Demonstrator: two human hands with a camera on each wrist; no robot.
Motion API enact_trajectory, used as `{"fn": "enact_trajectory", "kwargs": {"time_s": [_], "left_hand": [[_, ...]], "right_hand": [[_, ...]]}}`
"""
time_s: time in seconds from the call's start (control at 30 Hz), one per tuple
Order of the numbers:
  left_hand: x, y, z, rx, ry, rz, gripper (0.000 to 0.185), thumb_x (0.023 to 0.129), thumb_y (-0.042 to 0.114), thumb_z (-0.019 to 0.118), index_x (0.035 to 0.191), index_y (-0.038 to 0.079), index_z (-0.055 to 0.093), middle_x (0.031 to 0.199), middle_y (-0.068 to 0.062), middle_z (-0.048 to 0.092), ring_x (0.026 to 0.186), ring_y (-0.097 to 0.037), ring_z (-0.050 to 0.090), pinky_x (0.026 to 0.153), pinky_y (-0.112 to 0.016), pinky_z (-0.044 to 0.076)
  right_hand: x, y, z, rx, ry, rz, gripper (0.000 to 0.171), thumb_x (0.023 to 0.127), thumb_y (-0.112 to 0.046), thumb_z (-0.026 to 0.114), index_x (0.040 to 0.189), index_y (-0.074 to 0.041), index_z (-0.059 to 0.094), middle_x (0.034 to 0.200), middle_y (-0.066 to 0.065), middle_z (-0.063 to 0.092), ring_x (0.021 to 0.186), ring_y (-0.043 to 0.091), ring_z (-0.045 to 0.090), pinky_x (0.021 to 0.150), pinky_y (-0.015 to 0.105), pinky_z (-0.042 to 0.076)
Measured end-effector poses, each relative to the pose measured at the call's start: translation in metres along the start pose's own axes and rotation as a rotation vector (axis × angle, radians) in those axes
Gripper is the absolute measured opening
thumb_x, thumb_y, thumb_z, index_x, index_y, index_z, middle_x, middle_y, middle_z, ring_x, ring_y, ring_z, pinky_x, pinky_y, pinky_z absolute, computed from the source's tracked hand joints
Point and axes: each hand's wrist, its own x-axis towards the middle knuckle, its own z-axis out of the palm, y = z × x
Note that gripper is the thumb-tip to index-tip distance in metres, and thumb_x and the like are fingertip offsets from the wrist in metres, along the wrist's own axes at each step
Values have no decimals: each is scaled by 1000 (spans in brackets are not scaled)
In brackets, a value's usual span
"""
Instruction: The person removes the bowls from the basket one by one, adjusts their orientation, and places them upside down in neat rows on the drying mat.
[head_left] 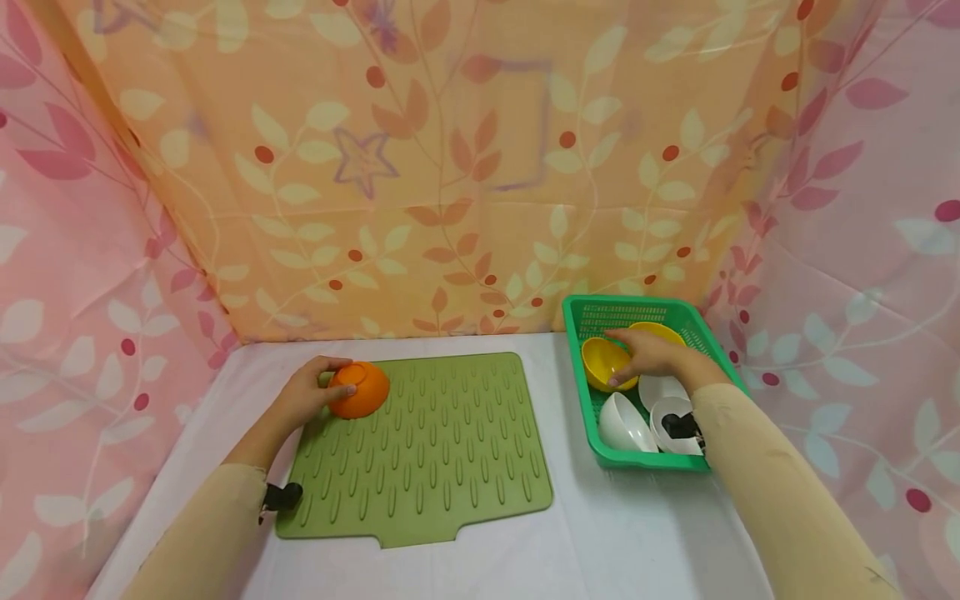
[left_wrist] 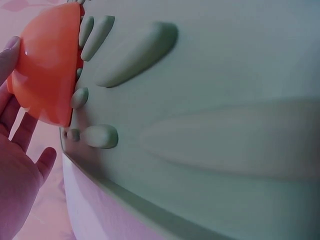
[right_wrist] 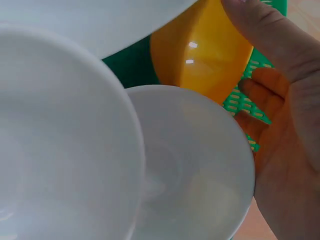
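Observation:
My left hand (head_left: 311,392) grips an orange bowl (head_left: 365,392), thumb and fingers on its upturned base. The bowl is upside down over the far left corner of a green ribbed mat (head_left: 435,450); in the left wrist view its rim is at the mat's ridges. On the right, my right hand (head_left: 656,354) reaches into a green basket (head_left: 652,461) and holds a small yellow bowl (head_left: 598,360), thumb across its near side and forefinger by its far rim. In the right wrist view the thumb overlaps the yellow bowl (right_wrist: 200,55); the forefinger is hidden.
Another yellow bowl (head_left: 660,331) is at the back of the basket, partly behind the hand. Several white bowls fill the front, one of them tilted (head_left: 624,423). A white cloth (head_left: 577,533) covers the table, with patterned curtains (head_left: 465,208) at the back and sides.

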Motion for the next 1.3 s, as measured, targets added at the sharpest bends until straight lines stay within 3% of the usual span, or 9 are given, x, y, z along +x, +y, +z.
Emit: {"fn": "enact_trajectory", "kwargs": {"time_s": [0.3,0.63,0.87,1.0,1.3], "left_hand": [[-2,1,0,3,-2,-9,66,91,35,79,145,5,55,148,-21,50,142,-45,39,114,-69,28],[-2,3,1,1,-2,-1,66,92,35,78,146,5,54,149,-22,48,143,-46,37,115,-69,26],[-1,1,1,8,7,7,66,91,35,79,145,5,55,148,-21,49,143,-45,37,115,-69,25],[0,1,3,1,5,13,66,91,35,79,145,5,55,148,-21,49,143,-45,36,115,-70,25],[-1,-1,2,8,12,20,66,91,36,79,145,5,55,147,-21,50,141,-45,40,114,-67,29]], "right_hand": [[7,5,-3,-163,-83,44,107,74,-51,89,156,-3,39,155,27,41,139,54,35,112,73,28],[10,4,1,-266,-53,31,110,72,-62,85,154,-4,42,153,29,42,140,56,32,113,75,20],[14,5,8,-315,29,15,101,71,-61,82,148,-3,51,145,25,51,133,50,41,112,73,22],[12,6,7,-279,104,15,98,71,-59,82,145,-1,53,142,24,52,130,48,42,109,72,24],[2,-3,-5,-204,275,-9,104,73,-57,83,149,2,45,147,30,44,135,50,35,110,74,15]]}}
